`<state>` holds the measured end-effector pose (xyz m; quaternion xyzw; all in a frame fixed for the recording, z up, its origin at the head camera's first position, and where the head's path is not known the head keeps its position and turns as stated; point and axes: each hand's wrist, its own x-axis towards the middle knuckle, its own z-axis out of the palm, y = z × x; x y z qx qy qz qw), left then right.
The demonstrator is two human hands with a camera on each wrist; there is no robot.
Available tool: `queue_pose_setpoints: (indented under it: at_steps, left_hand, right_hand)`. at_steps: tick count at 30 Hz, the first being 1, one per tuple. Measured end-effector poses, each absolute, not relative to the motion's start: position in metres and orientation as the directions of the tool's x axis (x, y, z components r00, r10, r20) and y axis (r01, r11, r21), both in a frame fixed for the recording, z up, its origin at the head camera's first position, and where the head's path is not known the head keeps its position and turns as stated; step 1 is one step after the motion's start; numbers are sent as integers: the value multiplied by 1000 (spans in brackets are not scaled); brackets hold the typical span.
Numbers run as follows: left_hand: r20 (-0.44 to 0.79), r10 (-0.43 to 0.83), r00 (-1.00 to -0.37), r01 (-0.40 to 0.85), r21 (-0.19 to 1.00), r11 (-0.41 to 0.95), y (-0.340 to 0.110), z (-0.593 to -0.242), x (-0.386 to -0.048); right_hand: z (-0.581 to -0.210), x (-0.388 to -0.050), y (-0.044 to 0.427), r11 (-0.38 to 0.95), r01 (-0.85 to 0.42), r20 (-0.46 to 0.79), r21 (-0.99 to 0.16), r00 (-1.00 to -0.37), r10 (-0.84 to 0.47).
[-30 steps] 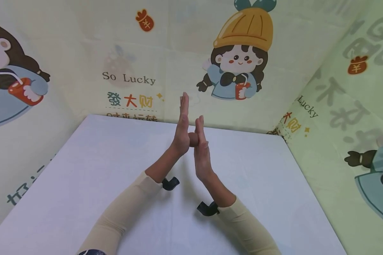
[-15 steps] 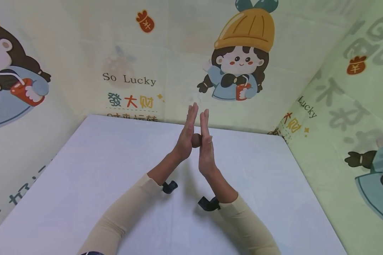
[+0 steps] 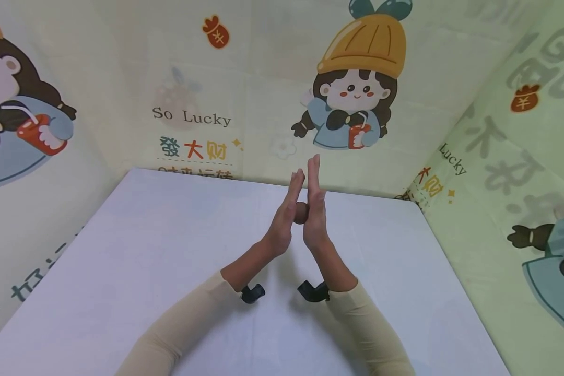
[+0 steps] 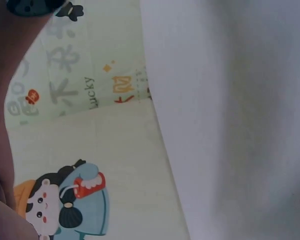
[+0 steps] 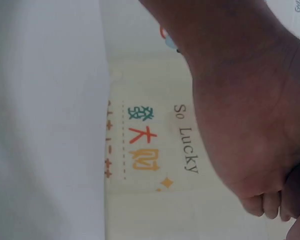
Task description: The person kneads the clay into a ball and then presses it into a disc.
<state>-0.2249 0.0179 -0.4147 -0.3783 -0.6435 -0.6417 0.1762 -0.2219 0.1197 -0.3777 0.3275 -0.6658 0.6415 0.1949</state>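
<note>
Beyond the white table rise cartoon-printed walls.

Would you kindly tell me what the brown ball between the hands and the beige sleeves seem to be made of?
The brown ball looks matte and evenly coloured, without a bright highlight: perhaps clay or dough, though wood remains possible. The beige sleeves look like soft, matte fabric, probably stretchy, since they fit closely and show small creases.

Forearms angle inward; left fingers and right fingers extend straight, facing each other, apart.
</note>
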Motion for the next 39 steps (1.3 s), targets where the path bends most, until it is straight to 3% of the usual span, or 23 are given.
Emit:
queue_pose_setpoints:
  at_steps: [8, 17, 31, 39]
  left_hand:
    - [751, 238, -616, 733, 657, -176, 23, -402, -212]
    - [749, 182, -637, 727, 662, -184, 21, -385, -207]
    - [776, 105, -622, 761, 630, -153, 11, -374, -221]
    - [758, 80, -647, 740, 650, -171, 4, -374, -235]
  right_hand:
    - [-379, -224, 124, -163, -639, 659, -752, -727, -194]
    - [-384, -218, 116, -277, -617, 673, -736, -708, -212]
    - [-395, -210, 106, -253, -627, 676, -737, -695, -245]
    - [-399, -204, 101, -220, -643, 679, -733, -682, -272]
